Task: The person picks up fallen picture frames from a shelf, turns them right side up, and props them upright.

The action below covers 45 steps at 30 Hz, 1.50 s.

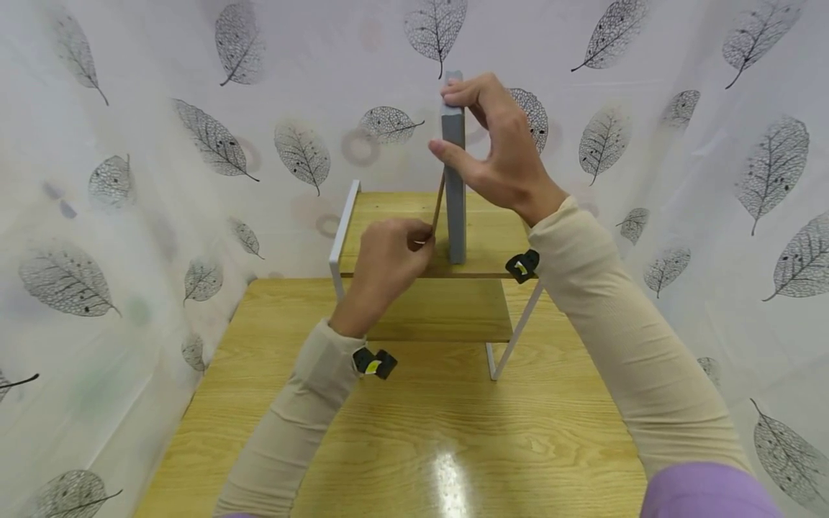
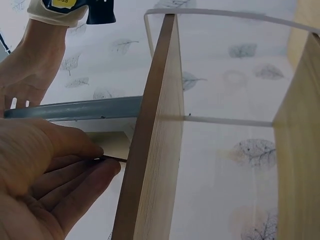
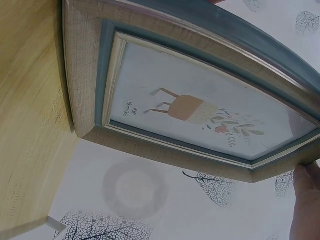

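Note:
A picture frame (image 1: 457,194) stands upright on the upper board of a small wooden shelf (image 1: 382,216), its grey edge toward me in the head view. Its glazed front (image 3: 165,100), printed with a plant in a pot, shows in the right wrist view. My right hand (image 1: 508,147) grips the upper part of the frame, thumb on the near edge and fingers at the top. With thumb and fingers, my left hand (image 1: 391,255) pinches the thin brown back stand (image 1: 440,198), which slants away from the frame. In the left wrist view, fingers hide most of the stand.
The shelf has a lower board (image 1: 447,309) and white metal side legs (image 1: 514,334). It stands on a wood-grain table (image 1: 401,424). A white curtain with leaf prints (image 1: 301,155) hangs behind and at both sides.

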Motion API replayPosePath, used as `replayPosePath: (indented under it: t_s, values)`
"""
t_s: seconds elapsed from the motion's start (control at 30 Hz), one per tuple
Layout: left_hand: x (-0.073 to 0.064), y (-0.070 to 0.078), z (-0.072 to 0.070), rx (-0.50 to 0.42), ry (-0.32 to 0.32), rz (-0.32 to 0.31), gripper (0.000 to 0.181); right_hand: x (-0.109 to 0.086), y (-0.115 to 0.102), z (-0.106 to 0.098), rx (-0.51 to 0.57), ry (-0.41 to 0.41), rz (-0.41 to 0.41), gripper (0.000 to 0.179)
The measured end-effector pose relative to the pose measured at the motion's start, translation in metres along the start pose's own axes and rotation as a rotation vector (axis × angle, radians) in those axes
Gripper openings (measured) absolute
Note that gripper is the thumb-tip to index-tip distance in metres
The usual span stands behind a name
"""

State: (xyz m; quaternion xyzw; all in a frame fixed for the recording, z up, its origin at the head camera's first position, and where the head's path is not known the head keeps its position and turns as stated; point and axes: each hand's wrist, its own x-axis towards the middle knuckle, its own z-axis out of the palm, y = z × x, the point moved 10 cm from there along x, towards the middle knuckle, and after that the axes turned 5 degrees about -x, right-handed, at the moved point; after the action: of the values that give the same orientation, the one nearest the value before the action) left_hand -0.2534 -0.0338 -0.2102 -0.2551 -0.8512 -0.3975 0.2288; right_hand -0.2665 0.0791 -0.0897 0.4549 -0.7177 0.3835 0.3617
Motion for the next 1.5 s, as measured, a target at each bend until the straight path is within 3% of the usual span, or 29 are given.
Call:
replayPosePath:
  t_s: [0.33,0.77,1.03,1.5]
  values:
    - [-0.001,-0.005,-0.01,0.111,0.023,0.017,0.013,0.004,-0.002,0.009,-0.005,-0.029,-0.003,0.039]
    - [-0.001,-0.015,-0.023,0.163,0.022,-0.022,0.013,0.009,-0.001,0.02,-0.01,-0.062,0.053,0.042]
    - [-0.002,-0.022,-0.03,0.164,0.034,-0.044,0.013,0.012,-0.003,0.029,-0.031,-0.07,0.026,0.041]
    - [-0.004,-0.033,-0.035,0.185,0.045,-0.101,0.013,0.015,-0.001,0.044,-0.076,-0.14,0.146,0.044]
